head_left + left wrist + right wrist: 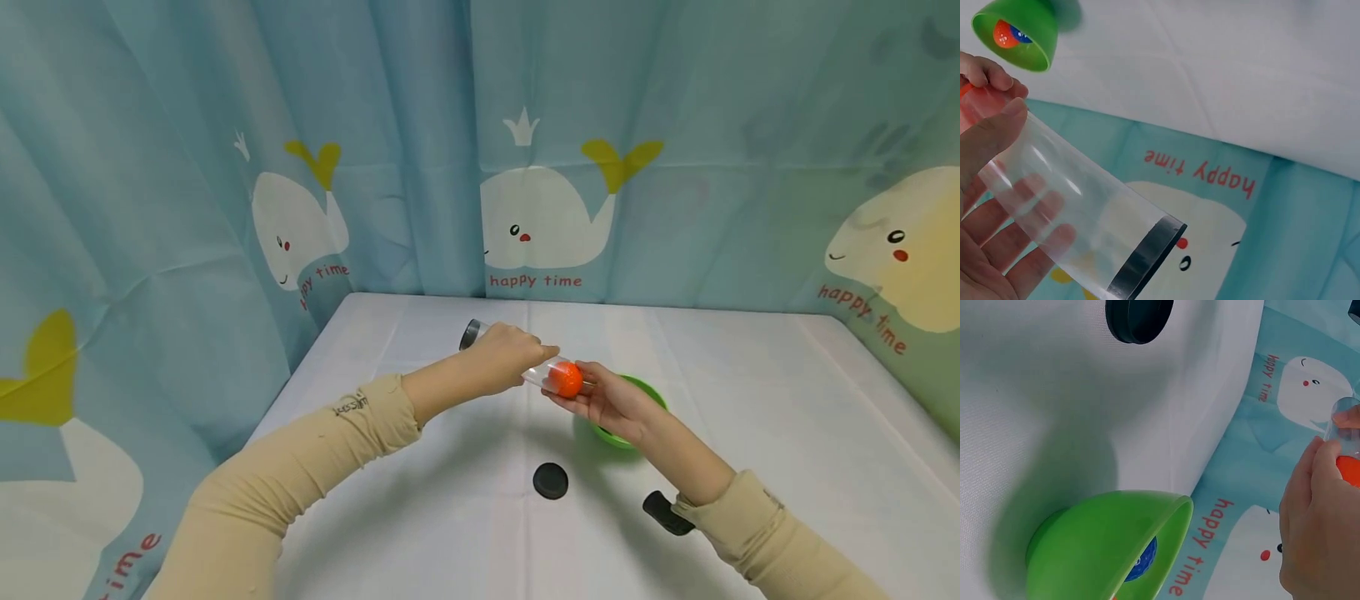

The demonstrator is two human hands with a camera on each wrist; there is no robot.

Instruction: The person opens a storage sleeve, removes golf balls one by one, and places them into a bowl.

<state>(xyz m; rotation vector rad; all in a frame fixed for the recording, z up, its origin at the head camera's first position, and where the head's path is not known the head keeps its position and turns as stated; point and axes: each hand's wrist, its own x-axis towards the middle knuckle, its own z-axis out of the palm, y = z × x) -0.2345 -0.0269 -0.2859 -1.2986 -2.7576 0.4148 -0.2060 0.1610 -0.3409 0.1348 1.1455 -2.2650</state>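
My left hand (504, 358) grips a clear plastic tube (1079, 181) around its middle, tilted in the air above the table. A black cap (1147, 257) closes the tube's far end. At its near end, an orange ball (566, 379) sits at the mouth, showing through the clear wall in the head view. My right hand (611, 400) holds the ball there, fingers and thumb around it at the tube's rim. Below and behind the right hand stands a green bowl (1104, 544), with an orange ball (1005, 34) and a blue ball (1142, 561) inside.
A round black lid (551, 481) lies on the white tablecloth (420, 517) in front of the hands. Beside the right sleeve is a small black object (667, 512), partly covered by the cuff. A blue whale-print curtain (420, 150) hangs along the table's back and sides.
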